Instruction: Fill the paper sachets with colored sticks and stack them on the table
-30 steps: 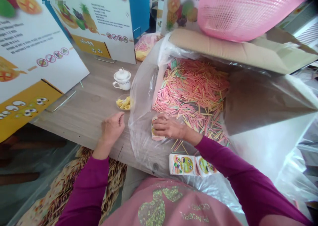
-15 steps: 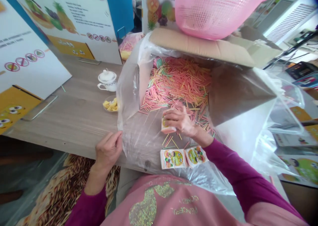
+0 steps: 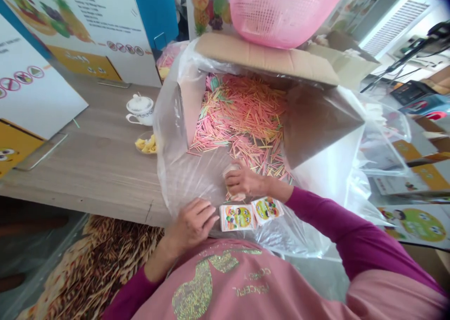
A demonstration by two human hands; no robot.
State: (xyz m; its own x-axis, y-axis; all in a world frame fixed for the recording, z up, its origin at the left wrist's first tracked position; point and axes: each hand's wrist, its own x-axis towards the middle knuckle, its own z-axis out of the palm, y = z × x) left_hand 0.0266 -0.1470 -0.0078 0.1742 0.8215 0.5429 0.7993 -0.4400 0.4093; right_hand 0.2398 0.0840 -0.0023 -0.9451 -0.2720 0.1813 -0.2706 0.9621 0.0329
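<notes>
Position: worn on the person's head, directly above the pink shirt with gold sequins, whose chest fills the bottom edge.
Facing: forward and steeply down, past the left hand and right hand.
Nearness: close over the open brown cardboard box lined with clear plastic, which fills the middle.
Framing: wide and tilted; the grey-brown wooden tabletop slopes across the left, and the top edge cuts off the pink plastic mesh basket.
</notes>
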